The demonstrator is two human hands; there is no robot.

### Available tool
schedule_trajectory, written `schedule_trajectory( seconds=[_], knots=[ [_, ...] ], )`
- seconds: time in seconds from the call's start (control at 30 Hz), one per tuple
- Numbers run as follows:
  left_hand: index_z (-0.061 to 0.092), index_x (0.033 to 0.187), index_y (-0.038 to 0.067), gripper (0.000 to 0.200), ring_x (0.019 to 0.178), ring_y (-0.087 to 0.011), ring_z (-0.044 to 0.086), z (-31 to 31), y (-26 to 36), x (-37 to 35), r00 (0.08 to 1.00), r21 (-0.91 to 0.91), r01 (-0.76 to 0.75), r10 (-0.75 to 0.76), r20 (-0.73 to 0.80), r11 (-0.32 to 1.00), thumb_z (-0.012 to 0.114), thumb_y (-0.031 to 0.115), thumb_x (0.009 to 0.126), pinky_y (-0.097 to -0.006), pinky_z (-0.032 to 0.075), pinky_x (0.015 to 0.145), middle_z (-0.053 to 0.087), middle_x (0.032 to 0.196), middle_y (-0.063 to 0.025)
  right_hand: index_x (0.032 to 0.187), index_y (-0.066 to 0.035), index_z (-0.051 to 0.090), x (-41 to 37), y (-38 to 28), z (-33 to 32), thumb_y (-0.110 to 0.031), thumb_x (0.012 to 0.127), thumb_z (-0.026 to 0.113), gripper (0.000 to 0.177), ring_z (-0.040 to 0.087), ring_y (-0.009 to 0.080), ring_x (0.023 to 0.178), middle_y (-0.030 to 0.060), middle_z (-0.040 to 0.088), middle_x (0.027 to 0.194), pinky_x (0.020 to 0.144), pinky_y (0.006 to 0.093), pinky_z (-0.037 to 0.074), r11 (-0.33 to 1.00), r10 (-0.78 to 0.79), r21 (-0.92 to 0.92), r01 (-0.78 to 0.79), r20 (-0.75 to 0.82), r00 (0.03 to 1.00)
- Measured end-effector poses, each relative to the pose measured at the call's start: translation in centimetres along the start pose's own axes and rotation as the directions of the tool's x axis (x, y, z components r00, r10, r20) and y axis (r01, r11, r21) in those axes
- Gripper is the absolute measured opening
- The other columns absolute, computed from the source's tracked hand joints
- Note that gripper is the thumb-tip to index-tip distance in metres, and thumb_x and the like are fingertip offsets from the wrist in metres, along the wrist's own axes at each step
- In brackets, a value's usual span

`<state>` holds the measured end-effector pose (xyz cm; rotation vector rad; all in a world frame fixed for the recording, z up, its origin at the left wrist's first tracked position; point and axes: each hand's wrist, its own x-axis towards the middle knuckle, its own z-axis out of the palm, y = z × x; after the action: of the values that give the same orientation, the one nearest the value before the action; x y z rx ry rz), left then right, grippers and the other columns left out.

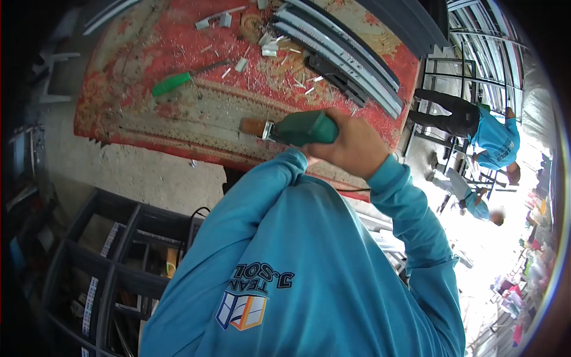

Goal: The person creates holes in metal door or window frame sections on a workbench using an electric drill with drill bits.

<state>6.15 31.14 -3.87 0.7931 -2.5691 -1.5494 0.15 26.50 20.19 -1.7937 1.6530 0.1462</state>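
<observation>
My right hand (355, 146) is closed around a green-bodied hand tool (306, 128) with a silver collar and a brown tip pointing left over the worktable (196, 110). Only a sliver of my left hand (308, 156) shows, just under the tool, past the end of its blue sleeve; its fingers are hidden. Further left on the red, worn table cover lies a green-handled screwdriver (171, 84), its shaft towards the small cut metal pieces (241, 64) and scattered shavings.
Long grey metal profiles (339, 56) lie along the table's right side, with a black bar (336, 80) beside them. A dark compartmented frame (113, 268) stands at lower left. Two people (496, 140) in blue tops are by the racks (491, 53) at right. A black cord (354, 190) runs near my right forearm.
</observation>
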Motion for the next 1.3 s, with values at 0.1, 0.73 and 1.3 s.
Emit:
schedule_trajectory(
  seconds=[0.1,0.73,1.3],
  knots=[
    [0.068,0.127,0.011,0.067,0.131,-0.0354,0.052,0.3,0.7,-0.3,1.000,0.065,0.012,-0.012,-0.003,0.998,0.077,0.057,0.080,-0.0567,0.039,0.107,0.063,0.134,-0.0119,0.126,-0.003,0.065,-0.8,2.0,1.3,-0.037,0.076,0.084,0.063,0.074,0.0420,0.086,0.0243,0.074,0.092,0.079,0.0485,0.057,0.984,0.004,0.177,0.006,-0.060,0.998],
    [0.072,0.126,0.009,0.080,0.126,-0.0355,0.060,-10.5,-1.6,-10.8,0.933,0.174,0.206,-0.140,-0.332,0.963,0.085,0.065,0.069,-0.0550,0.043,0.107,0.067,0.132,-0.0121,0.127,0.004,0.059,-18.7,3.9,-4.9,-0.048,0.087,0.076,0.067,0.070,0.0198,0.071,0.0135,0.071,0.096,0.061,0.0313,0.058,0.565,0.547,0.807,0.172,-0.522,0.654],
    [0.073,0.125,0.005,0.070,0.105,-0.0355,0.072,-41.1,-28.1,-28.5,0.511,-0.045,0.618,-0.445,-0.736,0.785,0.092,0.044,0.071,-0.0465,0.055,0.094,0.075,0.113,-0.0194,0.122,0.001,0.062,-10.5,9.1,-1.1,-0.030,0.093,0.075,0.045,0.066,0.0154,0.062,0.0085,0.068,0.086,0.054,0.0280,0.054,0.403,0.720,0.915,0.004,-0.319,0.616]
  ],
)
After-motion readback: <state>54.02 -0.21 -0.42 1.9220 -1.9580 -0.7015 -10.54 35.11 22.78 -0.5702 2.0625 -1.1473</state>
